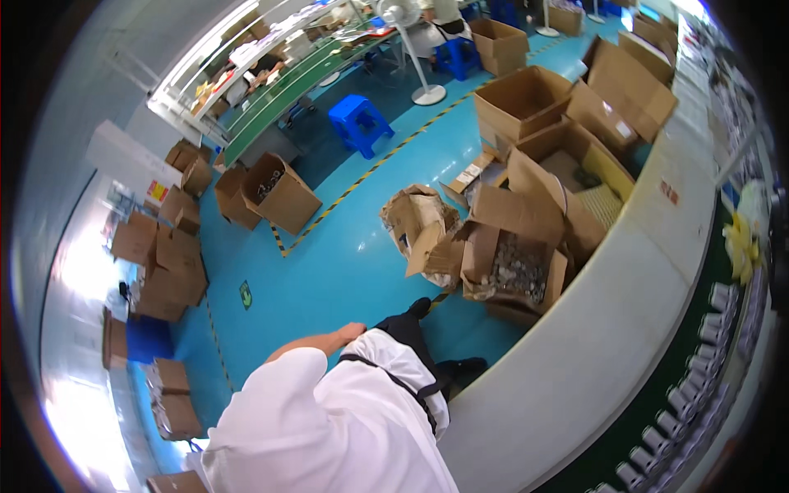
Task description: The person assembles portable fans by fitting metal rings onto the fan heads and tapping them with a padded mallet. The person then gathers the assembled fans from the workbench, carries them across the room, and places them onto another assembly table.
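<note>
My left hand (351,332) hangs beside my waist, next to the white shirt (288,419) and the dark strap around it. Its fingers are too small and too turned away to read, and I make out nothing held in it. My right hand is out of sight, hidden by my body or outside the picture. Closest ahead on the floor, an open cardboard box (516,267) holds many small grey metallic parts. A crumpled, torn carton (419,222) leans against its left side.
To my right runs a pale counter (575,361) beside a green conveyor (657,403) carrying rows of white-grey parts. Yellow gloves (742,246) lie past it. Ahead stand a blue stool (359,123), a white fan (415,49) and large open cartons (522,103). Stacked boxes (168,263) line the left wall.
</note>
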`<state>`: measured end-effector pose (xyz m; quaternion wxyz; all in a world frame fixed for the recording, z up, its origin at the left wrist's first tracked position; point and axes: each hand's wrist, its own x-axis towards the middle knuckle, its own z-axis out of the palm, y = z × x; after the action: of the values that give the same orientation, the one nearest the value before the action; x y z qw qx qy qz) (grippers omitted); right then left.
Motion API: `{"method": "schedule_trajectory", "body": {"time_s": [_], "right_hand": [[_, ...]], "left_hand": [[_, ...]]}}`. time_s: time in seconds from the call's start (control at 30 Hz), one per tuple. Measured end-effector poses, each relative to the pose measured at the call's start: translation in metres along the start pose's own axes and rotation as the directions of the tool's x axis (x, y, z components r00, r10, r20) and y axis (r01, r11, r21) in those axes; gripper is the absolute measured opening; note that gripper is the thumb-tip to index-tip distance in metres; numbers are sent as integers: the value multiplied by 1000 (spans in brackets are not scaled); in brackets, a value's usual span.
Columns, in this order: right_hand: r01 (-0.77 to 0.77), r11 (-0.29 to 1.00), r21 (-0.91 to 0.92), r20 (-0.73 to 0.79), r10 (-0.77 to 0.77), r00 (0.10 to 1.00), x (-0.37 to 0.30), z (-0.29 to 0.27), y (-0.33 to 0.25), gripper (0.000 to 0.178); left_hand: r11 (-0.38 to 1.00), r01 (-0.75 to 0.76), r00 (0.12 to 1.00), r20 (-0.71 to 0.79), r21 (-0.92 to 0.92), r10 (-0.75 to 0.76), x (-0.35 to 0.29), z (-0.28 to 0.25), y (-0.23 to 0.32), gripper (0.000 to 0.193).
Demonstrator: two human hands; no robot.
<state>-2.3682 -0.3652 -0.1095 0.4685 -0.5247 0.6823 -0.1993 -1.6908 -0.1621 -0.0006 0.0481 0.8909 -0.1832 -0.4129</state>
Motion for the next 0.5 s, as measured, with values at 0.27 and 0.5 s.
{"method": "schedule_trajectory", "body": {"time_s": [0.27, 0.5], "right_hand": [[355, 873, -335, -51, -393, 918, 146, 56, -32, 30], [554, 686, -471, -80, -659, 748, 250, 259, -216, 34]], "left_hand": [[867, 190, 961, -93, -460, -260, 8, 66, -34, 39], [670, 56, 908, -241, -740, -343, 62, 158, -131, 40]]}}
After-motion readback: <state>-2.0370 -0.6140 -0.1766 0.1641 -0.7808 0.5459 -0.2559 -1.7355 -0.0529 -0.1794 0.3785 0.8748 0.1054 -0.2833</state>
